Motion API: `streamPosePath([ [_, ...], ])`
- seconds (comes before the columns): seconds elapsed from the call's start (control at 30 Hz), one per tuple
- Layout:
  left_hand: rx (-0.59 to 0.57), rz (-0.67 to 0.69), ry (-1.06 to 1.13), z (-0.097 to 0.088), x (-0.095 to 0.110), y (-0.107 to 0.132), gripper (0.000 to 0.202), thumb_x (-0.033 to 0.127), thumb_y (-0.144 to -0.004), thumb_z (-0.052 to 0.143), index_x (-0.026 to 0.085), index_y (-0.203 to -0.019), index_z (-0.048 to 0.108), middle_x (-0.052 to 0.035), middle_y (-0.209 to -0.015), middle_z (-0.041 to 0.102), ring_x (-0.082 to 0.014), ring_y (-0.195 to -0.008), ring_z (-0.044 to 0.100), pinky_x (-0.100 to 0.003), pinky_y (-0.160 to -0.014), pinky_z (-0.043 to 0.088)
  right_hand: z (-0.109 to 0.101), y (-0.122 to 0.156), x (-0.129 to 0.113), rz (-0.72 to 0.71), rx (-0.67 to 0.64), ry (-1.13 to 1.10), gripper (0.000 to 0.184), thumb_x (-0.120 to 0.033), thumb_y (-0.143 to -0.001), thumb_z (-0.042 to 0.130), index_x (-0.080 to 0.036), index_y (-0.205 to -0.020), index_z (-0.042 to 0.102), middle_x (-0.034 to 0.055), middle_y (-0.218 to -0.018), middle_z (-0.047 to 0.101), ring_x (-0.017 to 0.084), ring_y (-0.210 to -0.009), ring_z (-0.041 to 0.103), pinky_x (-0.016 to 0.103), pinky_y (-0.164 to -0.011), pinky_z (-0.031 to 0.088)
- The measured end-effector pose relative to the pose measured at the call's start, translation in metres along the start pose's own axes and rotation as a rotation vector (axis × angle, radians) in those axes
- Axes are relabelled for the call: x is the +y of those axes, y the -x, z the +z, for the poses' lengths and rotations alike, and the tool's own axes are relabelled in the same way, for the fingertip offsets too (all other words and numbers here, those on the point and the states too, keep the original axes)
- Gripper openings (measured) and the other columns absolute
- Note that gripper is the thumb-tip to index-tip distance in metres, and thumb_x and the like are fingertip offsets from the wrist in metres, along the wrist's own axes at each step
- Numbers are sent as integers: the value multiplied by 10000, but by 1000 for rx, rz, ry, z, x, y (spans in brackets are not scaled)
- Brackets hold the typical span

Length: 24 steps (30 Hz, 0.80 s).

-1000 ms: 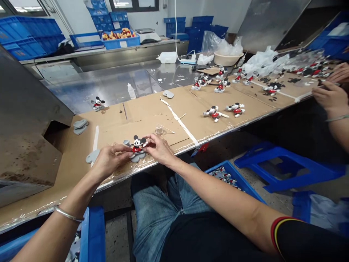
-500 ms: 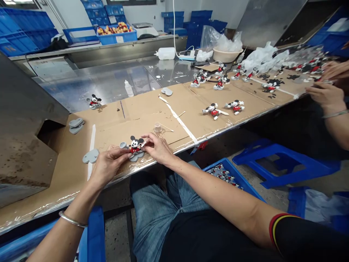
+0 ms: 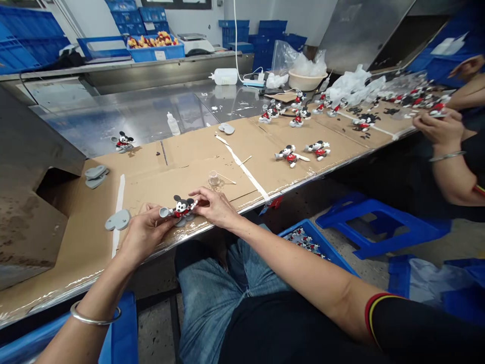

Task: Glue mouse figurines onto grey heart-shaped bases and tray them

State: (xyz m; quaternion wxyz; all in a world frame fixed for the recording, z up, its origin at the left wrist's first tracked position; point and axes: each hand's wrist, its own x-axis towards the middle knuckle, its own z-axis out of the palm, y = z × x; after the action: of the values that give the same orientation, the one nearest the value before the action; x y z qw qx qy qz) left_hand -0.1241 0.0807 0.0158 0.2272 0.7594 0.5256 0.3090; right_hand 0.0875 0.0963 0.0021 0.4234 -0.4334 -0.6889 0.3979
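Note:
A mouse figurine with black ears, red clothing and a grey cup on one arm stands upright near the table's front edge, its foot on a grey base. My left hand is closed on its left side, just below the cup. With fingers pinched, my right hand grips its other arm at the white hand. Left of my left hand lies a grey heart-shaped base. Beyond my right hand are a small clear cup and a cotton swab.
Cardboard covers the front of the metal table. More mouse figurines stand or lie to the right, one at back left. Stacked grey bases sit by a metal housing. A co-worker's hands work at far right.
The view has shifted slightly. The figurine has turned and tilted a little between my hands, which both keep hold of it. The co-worker's hands have moved apart.

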Motion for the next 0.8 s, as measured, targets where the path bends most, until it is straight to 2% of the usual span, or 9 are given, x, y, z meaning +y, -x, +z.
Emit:
streamPosePath([
  [0.17, 3, 122, 1, 1, -1, -2, 173, 380, -771, 630, 259, -778, 755, -25, -689, 625, -214, -787, 480, -327, -682, 390, 2, -3, 1, 18, 3, -25, 299, -127, -751, 690, -197, -1024, 588, -32, -804, 682, 129, -808, 649, 295, -810, 482],
  [0.3, 13, 220, 20, 4, -6, -1, 149, 334, -809, 618, 261, -825, 747, -14, -692, 640, -208, -800, 472, -320, -703, 398, -2, -9, 3, -75, -47, 102, 307, -109, -766, 670, -194, -1044, 570, -2, -908, 665, 136, -860, 622, 294, -812, 466],
  [0.4, 49, 229, 11, 6, -8, 3, 160, 332, -834, 602, 257, -869, 740, -10, -681, 629, -210, -798, 461, -328, -717, 392, -6, -11, 1, -155, -62, 253, 322, -98, -762, 681, -193, -1050, 575, 20, -965, 642, 162, -947, 584, 314, -840, 437],
  [0.6, 159, 185, -219, 10, -6, 9, 107, 330, -818, 651, 266, -816, 737, -16, -748, 619, -228, -817, 436, -371, -742, 319, -8, -10, -5, -122, -68, 368, 305, -171, -775, 707, -213, -1043, 569, 9, -933, 630, 194, -997, 555, 369, -897, 374],
  [0.8, 149, 184, -271, 11, -5, 10, 133, 322, -846, 622, 276, -782, 729, 1, -649, 500, -219, -766, 396, -369, -720, 286, -7, -14, -8, -166, -124, 530, 319, -112, -785, 624, -226, -1068, 532, 16, -996, 620, 203, -1050, 541, 399, -924, 321],
])
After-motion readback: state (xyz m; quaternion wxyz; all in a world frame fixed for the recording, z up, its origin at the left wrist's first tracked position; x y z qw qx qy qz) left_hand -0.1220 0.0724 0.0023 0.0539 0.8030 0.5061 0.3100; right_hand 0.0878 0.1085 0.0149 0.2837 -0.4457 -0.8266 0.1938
